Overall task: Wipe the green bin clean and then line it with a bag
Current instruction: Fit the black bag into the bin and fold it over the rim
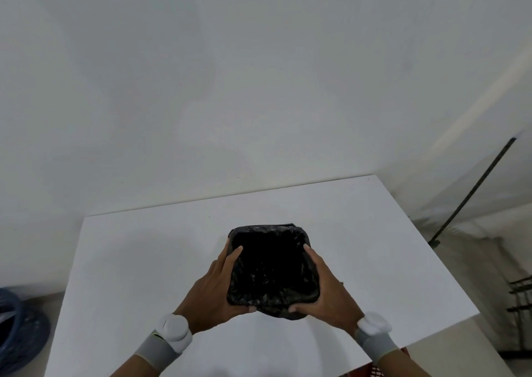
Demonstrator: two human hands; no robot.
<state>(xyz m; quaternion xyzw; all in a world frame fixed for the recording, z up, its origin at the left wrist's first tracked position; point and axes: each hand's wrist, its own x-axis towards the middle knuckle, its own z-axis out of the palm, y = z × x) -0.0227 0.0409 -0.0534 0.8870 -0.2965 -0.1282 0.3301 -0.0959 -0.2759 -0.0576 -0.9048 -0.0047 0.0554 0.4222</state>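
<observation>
A black plastic bag [272, 270] lines a small bin standing on the white table [138, 261]. The bag is folded over the rim all round, so none of the green bin shows. My left hand [214, 293] clasps the bag-covered left side, thumb on the near edge and fingers along the rim. My right hand [325, 290] holds the right side the same way. Both wrists wear grey bands with white round devices.
The table's far edge meets a white wall. A dark pole [472, 192] leans at the right, with a black wire rack [522, 299] below it. A blue round object [17, 327] lies on the floor at the left. Something red [377, 369] shows under the table's near corner.
</observation>
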